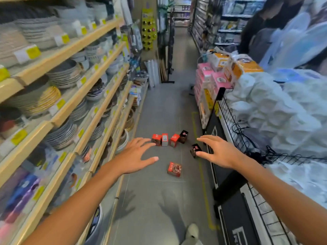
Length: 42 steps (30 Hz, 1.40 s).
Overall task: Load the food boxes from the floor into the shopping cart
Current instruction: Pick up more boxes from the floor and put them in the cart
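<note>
Several small food boxes lie scattered on the grey aisle floor ahead of me. The nearest is a red box [174, 169] lying flat. Farther off stand a red box [156, 139], a box with a white side [165, 139], another red box [174, 140] and a dark box [183, 136]. One more dark box [194, 149] sits close to the fingertips of my right hand [216, 149]. My left hand [136, 154] is stretched out over the floor, fingers spread, holding nothing. My right hand is spread and empty too. No shopping cart shows.
Wooden shelves [58, 119] stacked with plates and bowls run along the left. On the right is a wire display bin [235, 131] piled with white packs, then pink and orange boxes [210, 76]. A person [261, 27] stands at the far right. My shoe [192, 232] shows below.
</note>
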Tool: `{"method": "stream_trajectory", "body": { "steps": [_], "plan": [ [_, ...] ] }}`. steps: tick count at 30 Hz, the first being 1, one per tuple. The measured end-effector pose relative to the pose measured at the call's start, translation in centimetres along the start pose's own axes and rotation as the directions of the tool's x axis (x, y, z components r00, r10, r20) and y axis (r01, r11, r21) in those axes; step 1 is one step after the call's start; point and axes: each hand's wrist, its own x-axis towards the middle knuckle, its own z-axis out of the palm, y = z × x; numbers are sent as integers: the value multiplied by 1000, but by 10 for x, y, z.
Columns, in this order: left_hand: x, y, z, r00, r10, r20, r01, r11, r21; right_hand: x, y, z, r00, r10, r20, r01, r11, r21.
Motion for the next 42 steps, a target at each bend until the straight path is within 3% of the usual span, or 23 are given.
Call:
{"method": "stream_trajectory", "body": {
  "steps": [9, 18, 21, 32, 42],
  "plan": [
    [175, 33, 21, 992, 72, 103, -82, 992, 94, 73, 138, 11, 996, 77, 54, -81, 994, 73],
    [308, 45, 39, 980, 11, 198, -17, 999, 30, 164, 233, 1, 985, 117, 125, -133, 982, 134],
    [343, 29, 43, 976, -15, 216, 11, 1000, 20, 200, 248, 3, 980, 133, 150, -154, 978, 142],
    [506, -73, 62, 956, 104, 273, -85, 993, -80, 353, 283, 36, 929, 237, 285, -292, 941, 170],
    [639, -158, 144, 929, 66, 365, -54, 998, -44, 500, 347, 100, 892, 291, 346, -381, 895, 230]
  ]
}}
